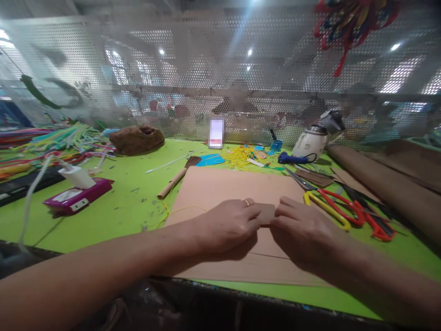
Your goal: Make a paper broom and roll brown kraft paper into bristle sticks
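Between my two hands a small flat piece of brown cardboard is held over a large tan board. My left hand, with a ring on one finger, grips the piece's left end. At its right end the fingers of my right hand are closed on it. Both thumbs are mostly hidden. Right of the board lie scissors with red and yellow handles. A brown paper roll with a fringed end rests at the board's left edge, and a yellow string trails beside it.
A purple power strip with a white plug stands at left. Behind are a brown lumpy bag, a phone, yellow shreds, a blue-handled tool and a white kettle-like pot. Brown rolled material lies along the right.
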`<state>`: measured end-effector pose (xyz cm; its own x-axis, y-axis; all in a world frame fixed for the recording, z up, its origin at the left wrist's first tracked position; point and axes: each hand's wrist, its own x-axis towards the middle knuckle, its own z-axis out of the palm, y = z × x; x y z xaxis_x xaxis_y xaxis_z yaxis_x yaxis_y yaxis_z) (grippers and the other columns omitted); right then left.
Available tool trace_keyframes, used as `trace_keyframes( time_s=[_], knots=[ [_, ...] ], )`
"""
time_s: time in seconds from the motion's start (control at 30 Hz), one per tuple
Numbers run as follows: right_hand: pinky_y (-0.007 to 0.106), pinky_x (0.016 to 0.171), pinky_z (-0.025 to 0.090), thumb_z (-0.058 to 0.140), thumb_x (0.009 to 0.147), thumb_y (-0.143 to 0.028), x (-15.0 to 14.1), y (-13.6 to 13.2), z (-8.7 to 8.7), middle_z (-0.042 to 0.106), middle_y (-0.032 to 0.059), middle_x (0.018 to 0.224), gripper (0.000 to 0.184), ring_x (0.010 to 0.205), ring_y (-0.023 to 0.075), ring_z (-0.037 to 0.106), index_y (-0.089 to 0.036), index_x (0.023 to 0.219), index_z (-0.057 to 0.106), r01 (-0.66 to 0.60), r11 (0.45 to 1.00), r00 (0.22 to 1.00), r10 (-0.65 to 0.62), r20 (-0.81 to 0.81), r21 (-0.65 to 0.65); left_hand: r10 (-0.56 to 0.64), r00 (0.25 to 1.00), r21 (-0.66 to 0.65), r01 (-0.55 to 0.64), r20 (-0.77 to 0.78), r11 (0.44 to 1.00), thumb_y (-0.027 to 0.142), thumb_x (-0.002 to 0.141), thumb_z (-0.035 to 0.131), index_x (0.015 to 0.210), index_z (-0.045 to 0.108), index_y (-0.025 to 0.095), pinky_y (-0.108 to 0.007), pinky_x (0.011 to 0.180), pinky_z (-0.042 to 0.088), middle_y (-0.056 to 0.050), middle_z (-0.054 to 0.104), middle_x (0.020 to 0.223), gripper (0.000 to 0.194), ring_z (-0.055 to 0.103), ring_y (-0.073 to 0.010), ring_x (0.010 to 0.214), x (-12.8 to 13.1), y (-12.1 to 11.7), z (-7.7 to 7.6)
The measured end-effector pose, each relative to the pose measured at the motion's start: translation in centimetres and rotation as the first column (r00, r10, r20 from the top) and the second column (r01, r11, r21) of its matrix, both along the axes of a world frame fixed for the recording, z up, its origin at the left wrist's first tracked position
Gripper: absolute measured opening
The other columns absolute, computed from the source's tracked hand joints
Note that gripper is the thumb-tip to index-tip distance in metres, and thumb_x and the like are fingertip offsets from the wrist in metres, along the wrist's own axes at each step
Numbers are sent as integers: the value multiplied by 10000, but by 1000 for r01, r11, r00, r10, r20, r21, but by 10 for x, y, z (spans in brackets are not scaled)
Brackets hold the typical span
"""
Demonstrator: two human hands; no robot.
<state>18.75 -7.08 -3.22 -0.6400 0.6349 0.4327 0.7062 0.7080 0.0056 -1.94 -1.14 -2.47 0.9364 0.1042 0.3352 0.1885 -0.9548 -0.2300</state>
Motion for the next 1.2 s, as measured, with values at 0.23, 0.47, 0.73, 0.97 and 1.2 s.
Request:
trace_keyframes(
  time_s=[0.23, 0.47, 0.73, 0.97, 1.2],
  knots=[
    [305, 635, 334, 417, 899, -72, 0, -12, -10, 527, 53, 781, 206, 732, 166, 422, -138, 845, 605, -43, 989, 986, 19, -165, -142, 83, 996, -211, -77, 23, 974, 107, 843, 443, 851, 576, 141, -331, 782, 451, -76, 572, 870, 138, 511, -180, 812, -10, -13, -3],
    [245, 648, 382, 471, 905, -128, 6, -2, -11, 569, 24, 780, 164, 740, 130, 509, -171, 812, 599, -4, 925, 934, -133, -332, -380, 225, 972, -576, -151, 59, 803, 191, 894, 471, 805, 635, 155, -223, 653, 410, -34, 565, 788, 190, 521, -126, 722, -9, 2, -9],
    [217, 554, 379, 523, 857, -194, 11, 10, 3, 604, -11, 649, 155, 595, 113, 516, -185, 730, 611, 180, 794, 923, -341, -180, -581, 314, 947, -711, -268, -70, 650, 208, 858, 491, 905, 612, 189, -222, 639, 399, -16, 627, 835, 131, 537, -136, 733, -4, 9, 3],
    [222, 527, 377, 535, 837, -154, 14, 13, 0, 630, -2, 636, 145, 554, 114, 517, -179, 738, 638, 190, 857, 929, -315, -193, -479, 246, 967, -698, -220, -64, 682, 163, 828, 493, 872, 612, 193, -227, 628, 413, -9, 631, 794, 130, 544, -137, 705, -2, 15, 1],
    [211, 562, 400, 545, 835, -143, 13, 11, 0, 647, -2, 676, 120, 598, 113, 542, -177, 769, 639, 177, 870, 936, -294, -195, -461, 245, 970, -689, -182, -6, 702, 137, 776, 540, 850, 684, 195, -226, 649, 433, -11, 646, 786, 172, 559, -132, 696, -2, 19, -4]
  ],
)
